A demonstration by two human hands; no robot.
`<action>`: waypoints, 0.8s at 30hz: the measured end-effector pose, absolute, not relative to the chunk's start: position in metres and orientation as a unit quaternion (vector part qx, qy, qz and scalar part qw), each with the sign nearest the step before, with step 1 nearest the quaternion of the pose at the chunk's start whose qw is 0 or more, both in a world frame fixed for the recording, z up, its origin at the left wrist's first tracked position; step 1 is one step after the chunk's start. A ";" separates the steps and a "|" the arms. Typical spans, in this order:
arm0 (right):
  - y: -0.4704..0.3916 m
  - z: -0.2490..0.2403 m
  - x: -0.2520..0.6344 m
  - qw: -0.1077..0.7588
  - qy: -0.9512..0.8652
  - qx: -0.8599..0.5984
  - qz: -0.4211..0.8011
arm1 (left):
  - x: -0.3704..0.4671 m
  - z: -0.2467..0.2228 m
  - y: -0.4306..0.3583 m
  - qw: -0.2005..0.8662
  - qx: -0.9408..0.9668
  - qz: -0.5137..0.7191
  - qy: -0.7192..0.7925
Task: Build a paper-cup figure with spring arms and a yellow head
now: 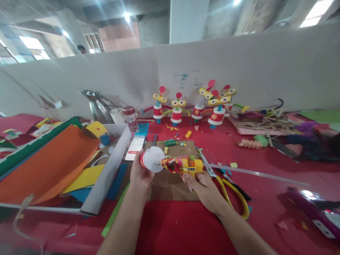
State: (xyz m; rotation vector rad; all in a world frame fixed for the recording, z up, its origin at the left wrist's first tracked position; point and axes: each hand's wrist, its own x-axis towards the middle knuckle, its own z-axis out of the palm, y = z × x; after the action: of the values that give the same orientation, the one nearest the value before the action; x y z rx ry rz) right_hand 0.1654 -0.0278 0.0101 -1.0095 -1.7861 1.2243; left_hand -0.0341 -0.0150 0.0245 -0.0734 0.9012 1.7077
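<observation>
Two bare hands: one left hand (142,174), one right hand (202,186). One yellow glue gun (195,165), one clear glue stick (255,171). One red-and-white paper cup (142,161), one round white disc (154,154). Five red-and-white paper-cup figures (216,116) with yellow eyed heads, one partly hidden. One silver metal jug (97,107), one clear red-lidded jar (132,123), one white phone (135,151), one pair of yellow-handled scissors (210,171), one brown cardboard sheet (164,192).

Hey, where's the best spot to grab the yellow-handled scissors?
Probably the yellow handles, approached from the near right: their wide end lies towards you, and the metal blades point away. Your right hand holds the yellow glue gun, so put that down first.
</observation>
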 end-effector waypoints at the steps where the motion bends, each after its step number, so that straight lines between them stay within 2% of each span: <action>1: -0.028 0.010 0.165 0.369 -0.697 -0.395 0.471 | -0.035 0.024 -0.015 0.567 -0.032 0.728 0.385; 24: -0.022 0.006 0.169 0.377 -0.674 -0.421 0.476 | -0.035 0.032 -0.020 0.573 -0.014 0.732 0.367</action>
State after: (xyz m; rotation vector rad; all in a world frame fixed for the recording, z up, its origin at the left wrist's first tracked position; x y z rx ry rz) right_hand 0.1690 -0.0224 0.0056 -1.0767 -1.7232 1.2183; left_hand -0.0350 -0.0199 0.0315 -0.0334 0.8612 1.7172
